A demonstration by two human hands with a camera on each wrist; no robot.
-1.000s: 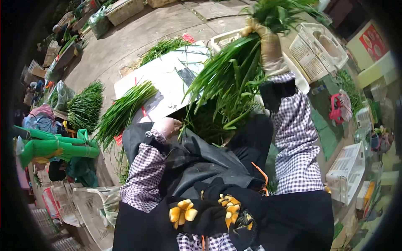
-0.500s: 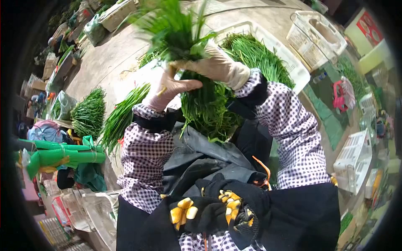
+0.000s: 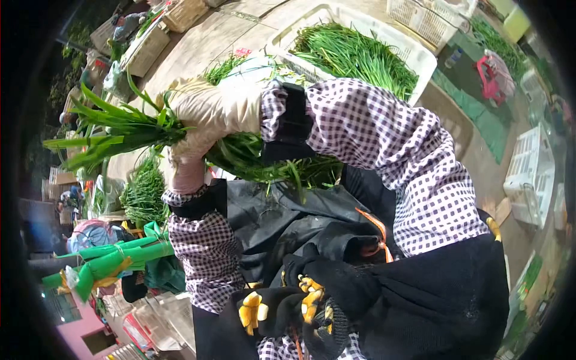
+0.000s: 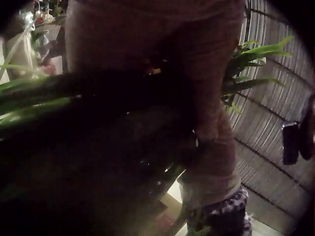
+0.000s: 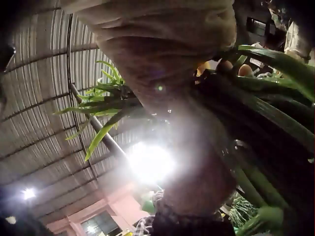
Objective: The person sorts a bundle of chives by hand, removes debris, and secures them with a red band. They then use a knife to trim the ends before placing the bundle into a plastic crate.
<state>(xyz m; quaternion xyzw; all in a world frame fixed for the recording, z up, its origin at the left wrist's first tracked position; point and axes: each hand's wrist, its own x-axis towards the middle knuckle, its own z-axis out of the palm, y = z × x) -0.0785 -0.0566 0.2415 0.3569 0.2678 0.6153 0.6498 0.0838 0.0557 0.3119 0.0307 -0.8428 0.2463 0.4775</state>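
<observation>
Both gloved hands meet round one bunch of green leafy stalks [image 3: 126,129] at the left of the head view. The right hand [image 3: 201,111] grips it from above, its forearm reaching across from the right. Just below, the left hand [image 3: 189,165] holds the same bunch, its fingers partly hidden behind the right hand. Leaf tips stick out to the left, and more greens [image 3: 240,156] show beneath the right wrist. In the right wrist view, long leaves [image 5: 280,64] run out from the gripping hand. The left wrist view is dark, with leaves [image 4: 261,54] past the glove.
A white crate [image 3: 426,66] of long greens stands beyond the right arm. Another pile of greens [image 3: 144,192] lies on the ground at left, near green wrapped rolls [image 3: 129,255]. A dark apron [image 3: 270,216] covers the lap. Other crates [image 3: 528,174] stand at right.
Both hands have moved left with the bunch, whose leaf tips swung from pointing up to pointing left. The right forearm now crosses the front. The head view has shifted, too.
</observation>
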